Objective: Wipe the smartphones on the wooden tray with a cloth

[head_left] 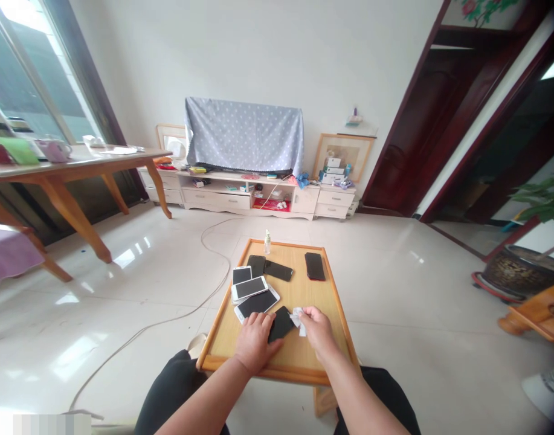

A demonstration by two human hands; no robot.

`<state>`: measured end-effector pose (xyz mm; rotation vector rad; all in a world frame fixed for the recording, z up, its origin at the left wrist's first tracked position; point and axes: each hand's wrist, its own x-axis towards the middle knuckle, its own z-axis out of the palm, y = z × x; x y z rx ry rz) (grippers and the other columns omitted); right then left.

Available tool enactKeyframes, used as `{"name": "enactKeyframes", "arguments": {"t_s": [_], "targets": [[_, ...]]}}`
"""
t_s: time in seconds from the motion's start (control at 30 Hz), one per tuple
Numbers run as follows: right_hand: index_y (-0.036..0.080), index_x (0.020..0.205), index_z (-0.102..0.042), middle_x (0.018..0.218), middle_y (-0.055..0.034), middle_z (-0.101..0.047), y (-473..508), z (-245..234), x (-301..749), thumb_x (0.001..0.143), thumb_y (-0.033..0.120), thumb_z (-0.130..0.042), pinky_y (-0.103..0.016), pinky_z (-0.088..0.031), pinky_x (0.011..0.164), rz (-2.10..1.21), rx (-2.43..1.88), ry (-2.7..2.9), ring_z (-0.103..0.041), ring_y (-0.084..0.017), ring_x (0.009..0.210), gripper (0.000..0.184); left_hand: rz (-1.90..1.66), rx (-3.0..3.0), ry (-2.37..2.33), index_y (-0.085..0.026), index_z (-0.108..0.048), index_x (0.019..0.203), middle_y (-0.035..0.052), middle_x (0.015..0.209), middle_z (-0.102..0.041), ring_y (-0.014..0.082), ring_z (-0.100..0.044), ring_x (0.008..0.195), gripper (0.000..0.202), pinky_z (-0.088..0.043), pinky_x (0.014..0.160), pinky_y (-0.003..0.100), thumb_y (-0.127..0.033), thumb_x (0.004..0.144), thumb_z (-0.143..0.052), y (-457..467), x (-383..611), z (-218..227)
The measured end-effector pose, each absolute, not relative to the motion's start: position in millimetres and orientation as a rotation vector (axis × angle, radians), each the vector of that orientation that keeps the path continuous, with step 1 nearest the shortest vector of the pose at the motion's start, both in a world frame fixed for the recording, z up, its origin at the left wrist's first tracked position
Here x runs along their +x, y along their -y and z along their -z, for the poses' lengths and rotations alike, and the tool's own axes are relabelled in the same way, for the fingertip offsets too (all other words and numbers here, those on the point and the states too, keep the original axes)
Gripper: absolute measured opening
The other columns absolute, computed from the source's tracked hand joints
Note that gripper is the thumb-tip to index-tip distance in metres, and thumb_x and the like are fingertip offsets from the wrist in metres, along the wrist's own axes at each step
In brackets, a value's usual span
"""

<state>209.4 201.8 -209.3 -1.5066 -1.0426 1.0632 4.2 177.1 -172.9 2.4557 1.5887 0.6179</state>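
A black smartphone (282, 324) lies near the front of a small wooden table (304, 356). My left hand (256, 343) grips it from the left, thumb along its near edge and fingers at its far edge. Pinched in my right hand (319, 329) is a crumpled white tissue (298, 318), at the phone's right edge. Just beyond my left hand, a large white phone (257, 304) lies partly under another white phone (249, 289). A third white phone (241, 275) is behind them, next to a dark phone (257, 264) and a black phone (279, 270).
A small clear pump bottle (267, 243) stands at the table's far edge. Dark stacked phones (315, 266) lie at the far right. A cable (177, 315) runs over the floor on the left. Beyond stands a low cabinet (217, 199); a potted plant (521, 272) is at right.
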Motion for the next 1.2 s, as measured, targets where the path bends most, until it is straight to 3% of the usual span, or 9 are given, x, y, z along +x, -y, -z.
{"name": "enactKeyframes", "arguments": {"t_s": [0.2,0.37,0.43,0.5,0.67,0.87,0.93,1.03,1.2], "targets": [[0.023,0.086,-0.067,0.069,-0.0006,-0.069,-192,199,205,0.08,0.044,-0.064,-0.025,-0.038,0.055,-0.846,-1.682,1.267,-0.058,-0.017,0.058,0.023,-0.611,2.407,-1.639,-0.023,-0.048,0.135,0.011,0.123,-0.058,0.0319,-0.051,0.111,0.077,-0.039,0.096,0.045,-0.052,0.069,-0.074,-155,4,172],[0.023,0.073,-0.067,0.066,-0.0009,-0.067,-192,204,193,0.077,0.038,-0.067,-0.027,-0.038,0.06,-0.792,-1.744,1.522,-0.058,-0.018,0.064,0.015,-0.573,2.341,-1.721,-0.024,-0.049,0.13,0.0097,0.116,-0.057,0.0307,-0.051,0.11,0.071,-0.038,0.097,0.045,-0.046,0.067,-0.074,-133,-17,174],[0.023,0.079,-0.07,0.078,-0.0025,-0.07,-192,206,186,0.075,0.032,-0.068,-0.026,-0.04,0.065,-0.775,-1.737,1.605,-0.061,-0.02,0.074,0.01,-0.565,2.325,-1.738,-0.025,-0.051,0.126,0.009,0.114,-0.056,0.0301,-0.051,0.109,0.065,-0.038,0.097,0.044,-0.044,0.068,-0.073,-129,-21,174],[0.023,0.09,-0.071,0.087,-0.0028,-0.071,-193,208,182,0.074,0.026,-0.068,-0.026,-0.042,0.068,-0.739,-1.738,1.662,-0.062,-0.02,0.079,0.017,-0.568,2.316,-1.752,-0.024,-0.052,0.124,0.0093,0.113,-0.056,0.03,-0.051,0.108,0.063,-0.038,0.096,0.044,-0.042,0.067,-0.072,-127,-22,173],[0.021,0.093,-0.067,0.084,-0.0038,-0.066,-196,202,186,0.086,0.028,-0.059,-0.027,-0.039,0.065,-0.541,-1.798,1.732,-0.058,-0.018,0.072,0.013,-0.6,2.306,-1.759,-0.021,-0.051,0.122,0.0109,0.111,-0.056,0.0303,-0.051,0.106,0.061,-0.039,0.093,0.044,-0.036,0.067,-0.07,-128,-22,173],[0.021,0.104,-0.071,0.109,-0.0109,-0.064,-175,194,166,0.094,0.024,-0.049,-0.032,-0.042,0.086,-0.349,-1.692,1.913,-0.058,-0.023,0.097,0.025,-0.666,2.299,-1.718,-0.022,-0.048,0.127,0.0107,0.115,-0.058,0.0306,-0.052,0.11,0.062,-0.04,0.096,0.045,-0.032,0.068,-0.067,-136,-22,181],[0.024,0.117,-0.069,0.12,-0.0085,-0.065,-161,196,153,0.093,0.023,-0.051,-0.034,-0.04,0.098,-0.335,-1.565,2.047,-0.055,-0.024,0.11,0.031,-0.694,2.292,-1.71,-0.02,-0.045,0.131,0.0119,0.115,-0.059,0.0304,-0.052,0.11,0.062,-0.041,0.097,0.046,-0.031,0.073,-0.063,-140,-23,185],[0.028,0.134,-0.06,0.137,-0.0055,-0.06,-151,200,148,0.097,0.025,-0.045,-0.044,-0.037,0.102,-0.2,-1.37,2.283,-0.045,-0.03,0.129,0.04,-0.735,2.282,-1.689,-0.019,-0.041,0.136,0.0134,0.119,-0.059,0.0304,-0.053,0.112,0.061,-0.041,0.099,0.047,-0.03,0.078,-0.058,-146,-25,192],[0.033,0.138,-0.056,0.143,-0.0022,-0.055,-178,197,163,0.099,0.027,-0.04,-0.058,-0.03,0.104,-0.055,-1.63,2.182,-0.028,-0.035,0.144,0.042,-0.81,2.252,-1.62,-0.019,-0.035,0.142,0.0141,0.129,-0.056,0.0328,-0.051,0.118,0.08,-0.04,0.105,0.051,-0.029,0.069,-0.066,-157,-31,205]]}}
